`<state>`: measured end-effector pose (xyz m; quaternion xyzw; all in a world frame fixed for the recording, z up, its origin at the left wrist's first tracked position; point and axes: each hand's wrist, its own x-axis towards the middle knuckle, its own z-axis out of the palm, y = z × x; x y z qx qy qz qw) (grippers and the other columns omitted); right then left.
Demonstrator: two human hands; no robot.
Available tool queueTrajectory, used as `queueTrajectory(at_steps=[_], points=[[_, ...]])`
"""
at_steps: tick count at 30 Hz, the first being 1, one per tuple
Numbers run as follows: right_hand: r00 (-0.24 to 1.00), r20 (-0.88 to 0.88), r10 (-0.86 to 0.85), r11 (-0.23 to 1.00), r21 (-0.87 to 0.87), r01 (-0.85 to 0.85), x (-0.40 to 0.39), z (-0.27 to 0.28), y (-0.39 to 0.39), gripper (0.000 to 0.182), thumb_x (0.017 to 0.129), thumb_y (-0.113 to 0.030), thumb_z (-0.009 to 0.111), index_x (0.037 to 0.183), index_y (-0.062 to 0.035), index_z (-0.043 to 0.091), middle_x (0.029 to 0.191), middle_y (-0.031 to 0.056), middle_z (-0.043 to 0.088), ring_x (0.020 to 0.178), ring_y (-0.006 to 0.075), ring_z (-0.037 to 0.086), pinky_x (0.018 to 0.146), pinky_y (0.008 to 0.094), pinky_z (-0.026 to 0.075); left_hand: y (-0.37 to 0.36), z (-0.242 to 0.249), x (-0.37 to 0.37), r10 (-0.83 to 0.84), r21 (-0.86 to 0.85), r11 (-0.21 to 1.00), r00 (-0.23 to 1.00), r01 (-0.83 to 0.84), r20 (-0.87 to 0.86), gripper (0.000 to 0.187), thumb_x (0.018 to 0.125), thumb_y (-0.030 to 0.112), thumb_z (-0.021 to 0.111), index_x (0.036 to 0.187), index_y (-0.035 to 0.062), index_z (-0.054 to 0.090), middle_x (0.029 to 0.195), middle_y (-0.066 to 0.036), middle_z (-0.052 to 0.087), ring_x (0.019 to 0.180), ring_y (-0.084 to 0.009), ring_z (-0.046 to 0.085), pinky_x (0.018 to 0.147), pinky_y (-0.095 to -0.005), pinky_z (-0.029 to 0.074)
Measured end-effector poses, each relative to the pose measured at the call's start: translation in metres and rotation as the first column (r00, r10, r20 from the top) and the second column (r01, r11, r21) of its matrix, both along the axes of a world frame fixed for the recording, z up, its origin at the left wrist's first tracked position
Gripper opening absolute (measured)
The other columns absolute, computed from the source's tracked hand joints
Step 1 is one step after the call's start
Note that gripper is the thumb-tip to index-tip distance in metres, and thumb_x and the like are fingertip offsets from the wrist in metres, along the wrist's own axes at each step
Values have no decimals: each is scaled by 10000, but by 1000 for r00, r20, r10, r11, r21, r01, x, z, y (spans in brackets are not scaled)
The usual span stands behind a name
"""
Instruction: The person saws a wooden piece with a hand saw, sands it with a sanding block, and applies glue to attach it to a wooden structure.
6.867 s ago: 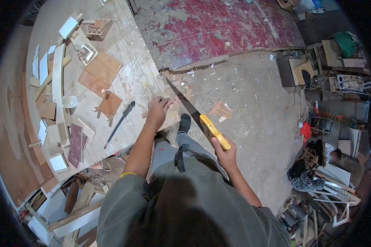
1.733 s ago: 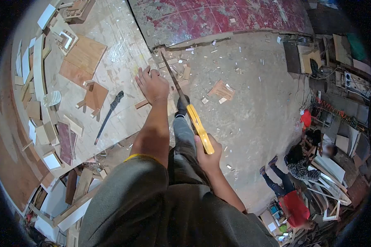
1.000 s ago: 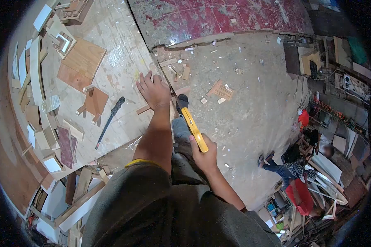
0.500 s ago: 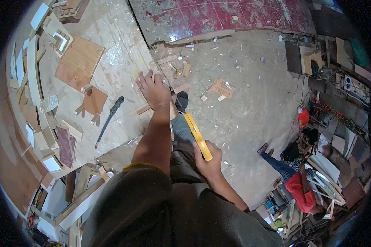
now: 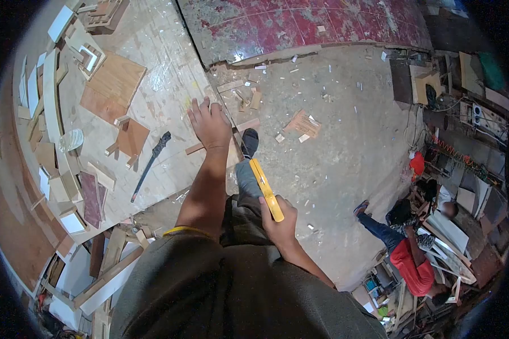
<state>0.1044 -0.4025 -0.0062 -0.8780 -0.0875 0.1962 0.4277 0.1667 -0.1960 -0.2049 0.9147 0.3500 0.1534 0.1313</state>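
My left hand (image 5: 211,125) lies with its fingers spread at the right edge of the wooden table (image 5: 169,85), over a narrow wood strip (image 5: 247,125). The strip sticks out past the table edge on one side, and its other end shows below the hand. My right hand (image 5: 281,219) is closed round the yellow handle of a saw (image 5: 266,189), just right of my leg. The saw's blade is hard to make out near my shoe. On the table, left of my left hand, lies a dark-handled tool (image 5: 150,166).
Flat wood boards (image 5: 114,85), a clear cup (image 5: 71,140) and many offcuts cover the table's left side. Wood scraps (image 5: 304,123) litter the concrete floor. A person in a red top (image 5: 412,267) is at the lower right, among boards and tools.
My right hand and the saw have shifted slightly left. The wood strip's outer part shows more clearly beyond the table edge. My left hand stays spread at the edge.
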Motion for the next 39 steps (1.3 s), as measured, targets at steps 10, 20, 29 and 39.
queueTrajectory(at_steps=[10,20,29,39], points=[[999,29,28,998,-49,-27,2,0,2,286,885,-105,702,700,3,513,590,155,505,508,292,506,506,378,374,5,12,-2,-54,-21,998,999,54,6,171,805,80,577,962,48,636,1239,-169,571,1314,-430,412,1093,-606,281],[985,-170,-40,997,-71,29,15,15,11,187,884,-147,709,775,-29,614,654,173,599,546,356,552,539,416,422,6,5,1,-38,-18,999,999,39,34,119,798,61,569,911,48,606,1230,-189,557,1299,-450,408,1079,-616,282],[995,-71,70,988,-134,-79,8,14,14,167,878,-149,715,793,-34,629,623,170,595,527,359,560,548,401,425,7,6,1,-51,-38,998,999,51,7,134,791,67,564,915,41,606,1218,-206,569,1296,-462,399,1077,-629,274],[995,-101,16,995,-94,-26,3,29,2,208,863,-61,706,722,3,567,618,134,545,535,289,509,522,373,378,6,5,0,-80,-67,995,995,77,-50,162,791,94,580,944,51,610,1288,-183,556,1366,-439,365,1142,-623,220]])
